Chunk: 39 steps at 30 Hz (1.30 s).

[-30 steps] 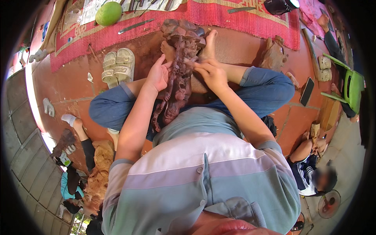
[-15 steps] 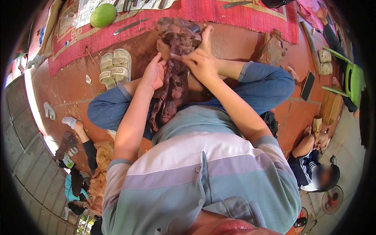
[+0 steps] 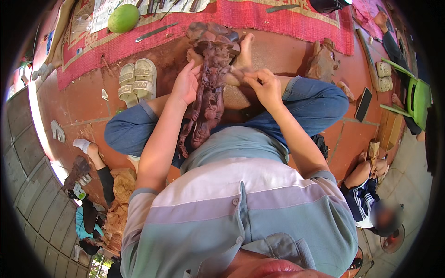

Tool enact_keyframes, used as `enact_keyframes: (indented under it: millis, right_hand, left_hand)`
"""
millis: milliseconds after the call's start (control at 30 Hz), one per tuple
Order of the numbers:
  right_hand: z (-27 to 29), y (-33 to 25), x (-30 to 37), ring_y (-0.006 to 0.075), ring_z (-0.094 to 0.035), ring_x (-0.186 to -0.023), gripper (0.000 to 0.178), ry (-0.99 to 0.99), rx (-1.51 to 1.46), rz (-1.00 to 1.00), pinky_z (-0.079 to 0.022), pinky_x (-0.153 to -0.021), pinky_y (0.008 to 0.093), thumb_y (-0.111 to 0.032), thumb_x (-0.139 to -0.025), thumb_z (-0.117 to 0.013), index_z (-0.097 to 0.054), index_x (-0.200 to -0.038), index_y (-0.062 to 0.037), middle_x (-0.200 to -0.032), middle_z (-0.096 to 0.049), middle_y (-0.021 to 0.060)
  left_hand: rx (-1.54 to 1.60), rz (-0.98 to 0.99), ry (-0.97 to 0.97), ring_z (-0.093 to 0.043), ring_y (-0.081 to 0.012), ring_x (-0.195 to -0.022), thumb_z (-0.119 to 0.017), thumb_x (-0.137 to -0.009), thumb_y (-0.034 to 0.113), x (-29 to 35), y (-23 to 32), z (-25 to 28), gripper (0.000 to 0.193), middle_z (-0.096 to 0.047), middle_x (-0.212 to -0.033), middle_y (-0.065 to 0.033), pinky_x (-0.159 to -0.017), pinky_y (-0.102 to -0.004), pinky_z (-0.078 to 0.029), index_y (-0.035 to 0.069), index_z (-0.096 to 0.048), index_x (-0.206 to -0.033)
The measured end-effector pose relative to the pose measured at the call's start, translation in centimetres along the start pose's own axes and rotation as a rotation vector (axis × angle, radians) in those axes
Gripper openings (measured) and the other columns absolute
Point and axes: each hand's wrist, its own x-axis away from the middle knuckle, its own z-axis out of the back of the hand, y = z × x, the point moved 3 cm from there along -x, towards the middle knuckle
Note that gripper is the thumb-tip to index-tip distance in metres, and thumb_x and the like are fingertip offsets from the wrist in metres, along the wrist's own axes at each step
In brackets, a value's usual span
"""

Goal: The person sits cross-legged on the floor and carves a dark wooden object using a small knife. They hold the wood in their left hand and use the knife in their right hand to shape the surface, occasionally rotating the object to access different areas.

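While the half-open left hand touches a knobbly, reddish-brown wooden carving | right hand pinches blurred strip

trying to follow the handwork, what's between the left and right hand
The head view shows the reddish carving beside the left hand, and a small thing, too blurred to name, pinched by the right hand.

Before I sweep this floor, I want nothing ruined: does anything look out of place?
Mildly, yes: a smartphone lies on the bare tile floor by the right knee, where it could be stepped on; a green fruit sits near a metal blade, odd company for food.
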Motion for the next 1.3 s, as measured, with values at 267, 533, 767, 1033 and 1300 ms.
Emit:
enact_keyframes:
  millis: [267, 533, 767, 1033, 1300]
  right_hand:
    - [-5.6, -3.5, -6.3, 0.0350, -0.054, -0.102, 0.008, -0.011, 0.185, 0.212, -0.041, -0.096, 0.0392, -0.012, -0.072, -0.072, -0.072, -0.080, -0.0091, -0.082, -0.065, 0.0096]
    - [-4.7, -2.5, -2.5, 0.0273, -0.063, -0.081, 0.007, -0.008, 0.126, 0.157, -0.048, -0.074, 0.0349, -0.018, -0.076, -0.069, -0.070, -0.080, -0.0117, -0.083, -0.063, 0.0074]
    - [-5.1, -2.9, -3.6, 0.0433, -0.033, -0.116, 0.010, -0.005, 0.027, 0.128, -0.030, -0.096, 0.0450, -0.014, -0.071, -0.074, -0.070, -0.077, -0.0068, -0.080, -0.063, 0.0135]
    - [-5.6, -3.0, -5.8, 0.0384, -0.040, -0.114, 0.007, 0.078, 0.139, 0.160, -0.038, -0.091, 0.0406, -0.011, -0.072, -0.072, -0.068, -0.075, -0.0071, -0.082, -0.063, 0.0145]
    - [-4.2, -3.0, -1.8, 0.0335, -0.052, -0.098, 0.011, -0.061, 0.076, 0.040, -0.042, -0.082, 0.0392, -0.018, -0.074, -0.071, -0.068, -0.078, -0.0088, -0.087, -0.062, 0.0145]
  left_hand:
    - [-0.003, 0.015, -0.016, -0.057, -0.0270, -0.109, -0.037, -0.096, 0.046, -0.6, 0.1, 0.0, 0.057, -0.060, -0.117, -0.0147, -0.099, -0.0406, -0.041, -0.001, -0.047, -0.127]
    - [0.016, 0.057, -0.045, -0.058, -0.0273, -0.107, -0.038, -0.095, 0.048, -0.4, 0.4, 0.5, 0.059, -0.061, -0.115, -0.0160, -0.097, -0.0395, -0.042, -0.001, -0.049, -0.125]
    - [0.045, 0.061, -0.062, -0.058, -0.0271, -0.107, -0.038, -0.094, 0.050, -1.2, 0.2, 1.3, 0.061, -0.060, -0.117, -0.0152, -0.098, -0.0394, -0.042, -0.002, -0.049, -0.124]
    - [-0.054, 0.030, 0.051, -0.058, -0.0274, -0.108, -0.038, -0.094, 0.051, -0.4, 0.3, -0.5, 0.062, -0.060, -0.119, -0.0158, -0.098, -0.0398, -0.042, -0.002, -0.049, -0.125]
    - [0.033, 0.046, -0.135, -0.056, -0.0299, -0.111, -0.036, -0.095, 0.050, -0.7, 0.4, 1.0, 0.063, -0.057, -0.122, -0.0186, -0.099, -0.0414, -0.041, -0.002, -0.045, -0.128]
